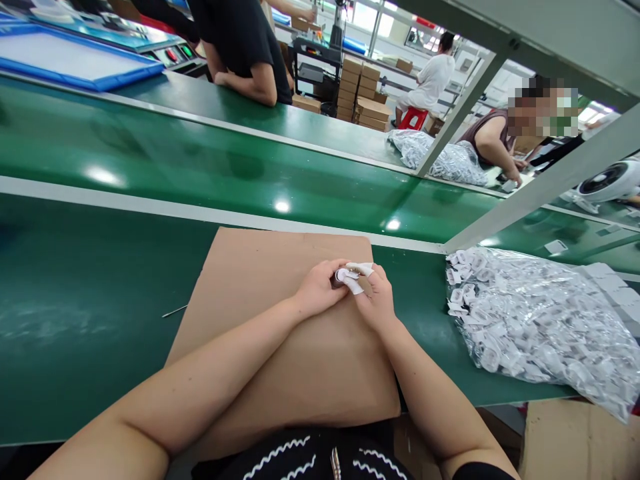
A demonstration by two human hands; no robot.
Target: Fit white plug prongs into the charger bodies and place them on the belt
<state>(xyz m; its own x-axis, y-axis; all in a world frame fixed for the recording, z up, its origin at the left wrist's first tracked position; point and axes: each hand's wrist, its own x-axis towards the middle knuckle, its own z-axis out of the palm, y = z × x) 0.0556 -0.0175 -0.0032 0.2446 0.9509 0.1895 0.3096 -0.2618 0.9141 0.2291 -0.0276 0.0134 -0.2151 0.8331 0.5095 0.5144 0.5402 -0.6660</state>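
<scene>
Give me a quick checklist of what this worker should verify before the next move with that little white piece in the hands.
1. Piece held in both hands: ok. The left hand and right hand meet on the small white part.
2. Grip secure: cannot tell; the fingers hide most of the part.
3. Work surface under the hands: ok. The cardboard sheet lies flat on the green bench.
4. Supply within reach: ok. The bag of white parts lies right of the hands.
5. Stray items: not ok. A thin metal pin lies loose left of the cardboard.
6. Conveyor belt ahead: ok, no item directly ahead.
</scene>
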